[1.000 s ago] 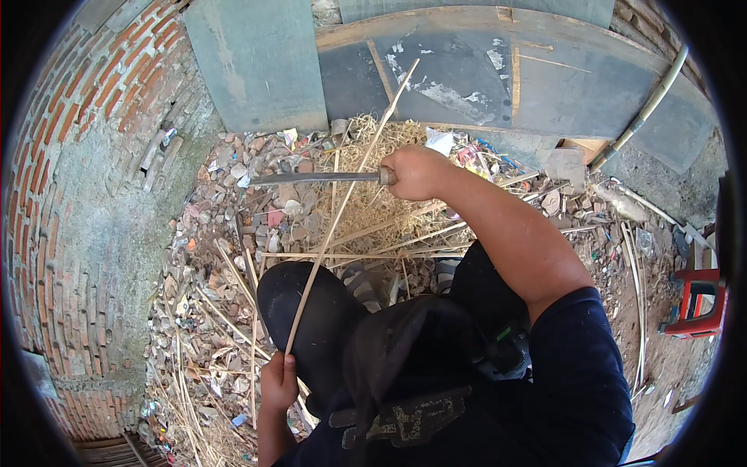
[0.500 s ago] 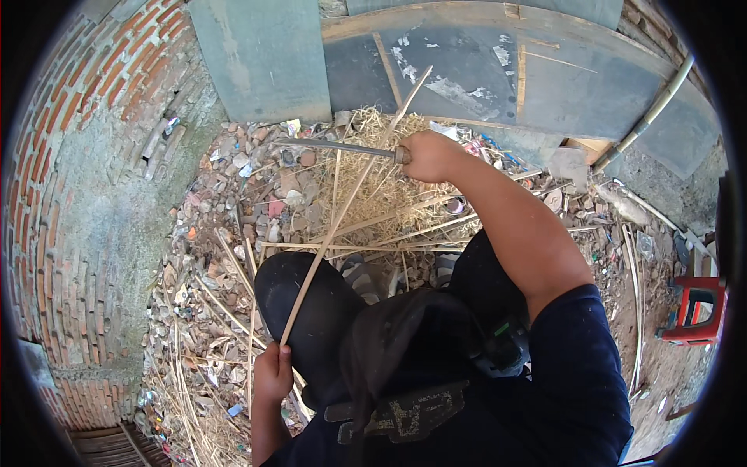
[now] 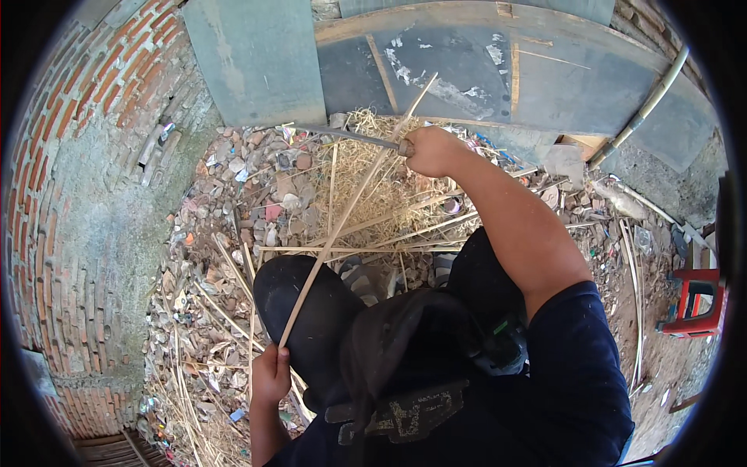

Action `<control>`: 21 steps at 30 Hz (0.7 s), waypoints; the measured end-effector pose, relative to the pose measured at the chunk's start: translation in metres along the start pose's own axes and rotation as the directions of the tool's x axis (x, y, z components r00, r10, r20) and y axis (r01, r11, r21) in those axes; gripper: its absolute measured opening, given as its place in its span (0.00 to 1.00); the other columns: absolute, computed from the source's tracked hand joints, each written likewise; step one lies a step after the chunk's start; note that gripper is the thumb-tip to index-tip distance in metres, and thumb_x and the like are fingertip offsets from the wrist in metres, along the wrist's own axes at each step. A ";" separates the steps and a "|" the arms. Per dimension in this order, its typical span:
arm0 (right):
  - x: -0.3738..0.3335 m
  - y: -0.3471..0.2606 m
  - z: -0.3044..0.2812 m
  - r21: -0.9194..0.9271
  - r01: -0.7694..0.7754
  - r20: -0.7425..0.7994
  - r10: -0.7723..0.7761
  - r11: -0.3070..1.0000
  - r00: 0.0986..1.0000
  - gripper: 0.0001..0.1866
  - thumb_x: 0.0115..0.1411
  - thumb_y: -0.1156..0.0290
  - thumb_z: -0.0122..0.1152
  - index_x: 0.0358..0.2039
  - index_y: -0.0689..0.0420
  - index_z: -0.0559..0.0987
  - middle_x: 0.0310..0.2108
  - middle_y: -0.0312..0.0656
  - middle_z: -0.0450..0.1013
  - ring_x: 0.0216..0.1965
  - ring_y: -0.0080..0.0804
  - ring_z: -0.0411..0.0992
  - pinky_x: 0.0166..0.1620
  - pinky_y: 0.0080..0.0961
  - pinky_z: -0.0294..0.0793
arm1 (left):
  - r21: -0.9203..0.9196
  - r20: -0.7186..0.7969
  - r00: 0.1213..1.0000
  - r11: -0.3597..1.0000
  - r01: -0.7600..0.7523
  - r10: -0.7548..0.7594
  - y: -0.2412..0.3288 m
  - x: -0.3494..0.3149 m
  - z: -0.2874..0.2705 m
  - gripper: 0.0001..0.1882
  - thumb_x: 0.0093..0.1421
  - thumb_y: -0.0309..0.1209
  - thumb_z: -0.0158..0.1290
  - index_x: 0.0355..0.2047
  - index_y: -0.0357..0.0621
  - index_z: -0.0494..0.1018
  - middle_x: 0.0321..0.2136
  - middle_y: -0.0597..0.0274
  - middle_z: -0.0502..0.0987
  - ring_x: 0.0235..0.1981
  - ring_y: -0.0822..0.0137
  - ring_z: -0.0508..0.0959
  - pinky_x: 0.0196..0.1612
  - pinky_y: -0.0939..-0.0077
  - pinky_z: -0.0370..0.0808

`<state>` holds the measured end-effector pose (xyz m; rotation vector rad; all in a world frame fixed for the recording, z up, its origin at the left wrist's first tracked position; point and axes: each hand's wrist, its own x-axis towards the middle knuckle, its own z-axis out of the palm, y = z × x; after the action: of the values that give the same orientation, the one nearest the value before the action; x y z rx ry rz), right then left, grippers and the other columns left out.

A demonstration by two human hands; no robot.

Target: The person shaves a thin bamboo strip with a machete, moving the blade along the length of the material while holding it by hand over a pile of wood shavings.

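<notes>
My left hand (image 3: pixel 270 375) is closed around the near end of a long, thin bamboo strip (image 3: pixel 317 267). The strip slants across my left knee and away to the upper right, its far end in front of the dark panels. In my right hand (image 3: pixel 433 152) is the handle of a long knife (image 3: pixel 350 135), held out at arm's length. Its narrow blade points left and crosses the strip near the strip's far part. Whether the edge touches the strip, I cannot tell.
Pale shavings (image 3: pixel 366 183) lie heaped beyond my feet, among rubble and litter. Several more strips (image 3: pixel 373 250) are scattered on the ground. A brick wall (image 3: pixel 78 218) rises at left, grey panels (image 3: pixel 436 66) stand ahead, and a red stool (image 3: pixel 692 303) is at far right.
The knife has shifted slightly away from me and its blade has tilted, tip farther off. The strip's far end has moved a little; my left hand keeps its hold by my knee.
</notes>
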<state>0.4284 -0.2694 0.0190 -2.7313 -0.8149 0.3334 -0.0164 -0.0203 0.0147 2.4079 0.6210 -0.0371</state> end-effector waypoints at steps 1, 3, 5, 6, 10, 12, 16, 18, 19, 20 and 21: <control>-0.006 -0.009 -0.002 0.073 0.086 0.007 -0.086 0.994 0.996 0.13 0.57 0.66 0.56 0.40 0.54 0.81 0.33 0.48 0.78 0.38 0.47 0.78 0.45 0.43 0.78 | -0.006 -0.004 1.000 1.000 -0.001 0.001 -0.001 -0.001 0.001 0.27 0.72 0.46 0.42 0.23 0.35 0.63 0.14 0.52 0.65 0.18 0.65 0.66 0.23 0.64 0.62; -0.017 -0.029 -0.001 0.150 0.215 -0.002 -0.217 0.965 0.976 0.10 0.53 0.67 0.59 0.35 0.54 0.81 0.30 0.47 0.78 0.35 0.48 0.78 0.42 0.42 0.77 | -0.012 -0.006 1.000 1.000 -0.010 0.010 -0.008 -0.001 0.004 0.27 0.72 0.47 0.41 0.24 0.35 0.64 0.14 0.52 0.65 0.18 0.65 0.66 0.23 0.64 0.62; -0.040 -0.061 -0.013 0.082 0.278 0.078 -0.284 0.957 0.956 0.11 0.57 0.65 0.58 0.38 0.53 0.81 0.31 0.46 0.78 0.37 0.45 0.78 0.43 0.42 0.78 | -0.038 0.001 1.000 0.999 -0.012 0.013 -0.005 -0.002 0.003 0.27 0.72 0.47 0.41 0.24 0.35 0.64 0.14 0.52 0.65 0.19 0.65 0.66 0.24 0.64 0.62; -0.047 -0.067 -0.019 0.018 0.345 0.153 -0.344 0.938 0.927 0.13 0.61 0.63 0.56 0.42 0.52 0.81 0.32 0.45 0.78 0.39 0.42 0.78 0.44 0.42 0.79 | -0.062 0.003 1.000 0.998 -0.021 0.022 -0.003 -0.001 0.003 0.27 0.72 0.47 0.41 0.24 0.35 0.65 0.15 0.52 0.65 0.19 0.65 0.66 0.24 0.64 0.62; -0.029 -0.043 -0.012 0.010 0.363 0.178 -0.359 0.932 0.916 0.13 0.58 0.64 0.57 0.41 0.53 0.81 0.32 0.46 0.78 0.38 0.43 0.78 0.44 0.41 0.78 | -0.106 -0.059 0.996 0.992 -0.068 0.062 -0.011 -0.002 0.011 0.27 0.72 0.47 0.41 0.26 0.34 0.66 0.15 0.55 0.65 0.20 0.69 0.65 0.24 0.67 0.61; -0.006 -0.012 -0.002 0.313 0.135 -0.026 -0.133 0.940 0.991 0.14 0.56 0.65 0.58 0.40 0.56 0.81 0.33 0.47 0.78 0.38 0.44 0.78 0.45 0.40 0.78 | -0.101 -0.057 0.997 0.993 -0.062 0.057 -0.018 0.000 0.014 0.26 0.72 0.47 0.40 0.26 0.35 0.66 0.15 0.56 0.65 0.20 0.70 0.64 0.24 0.67 0.61; -0.004 -0.007 -0.008 0.223 0.044 -0.107 -0.020 0.974 0.994 0.13 0.56 0.66 0.58 0.38 0.58 0.81 0.34 0.48 0.78 0.38 0.44 0.78 0.46 0.39 0.78 | -0.095 -0.015 1.000 0.995 -0.020 0.019 -0.013 -0.002 0.009 0.26 0.73 0.46 0.40 0.26 0.35 0.66 0.15 0.59 0.65 0.21 0.72 0.63 0.24 0.69 0.61; -0.013 -0.020 -0.004 0.158 0.159 -0.069 -0.150 0.975 0.986 0.12 0.59 0.65 0.56 0.38 0.57 0.80 0.33 0.47 0.78 0.37 0.42 0.78 0.45 0.40 0.78 | -0.108 -0.018 1.000 0.994 -0.019 0.017 -0.012 -0.001 0.008 0.26 0.73 0.46 0.40 0.26 0.35 0.66 0.15 0.60 0.65 0.21 0.72 0.63 0.24 0.69 0.61; -0.023 -0.037 -0.012 0.090 0.175 0.045 -0.180 0.980 0.983 0.12 0.62 0.64 0.53 0.39 0.55 0.80 0.31 0.45 0.77 0.37 0.39 0.78 0.43 0.41 0.79 | -0.124 -0.019 1.000 0.992 -0.018 0.016 -0.011 -0.002 0.009 0.26 0.73 0.46 0.40 0.26 0.36 0.65 0.15 0.60 0.65 0.21 0.72 0.63 0.24 0.69 0.61; -0.029 -0.050 -0.008 0.092 0.172 0.049 -0.177 0.981 0.983 0.12 0.62 0.64 0.53 0.39 0.55 0.80 0.31 0.45 0.77 0.37 0.39 0.78 0.43 0.41 0.79 | -0.124 -0.014 1.000 0.992 -0.016 0.014 -0.010 -0.002 0.008 0.26 0.73 0.46 0.40 0.26 0.36 0.65 0.15 0.60 0.65 0.21 0.72 0.63 0.24 0.69 0.61; -0.035 -0.061 -0.005 0.070 0.268 0.093 -0.274 0.961 0.957 0.12 0.57 0.65 0.57 0.39 0.55 0.80 0.30 0.45 0.78 0.35 0.42 0.78 0.43 0.41 0.79 | -0.135 -0.016 1.000 0.991 -0.021 0.019 -0.007 -0.001 0.007 0.26 0.73 0.46 0.40 0.25 0.36 0.65 0.16 0.60 0.65 0.21 0.72 0.63 0.24 0.69 0.61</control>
<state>0.3712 -0.2404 0.0484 -2.5233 -1.1733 0.4322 -0.0196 -0.0201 0.0054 2.2850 0.5873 0.0300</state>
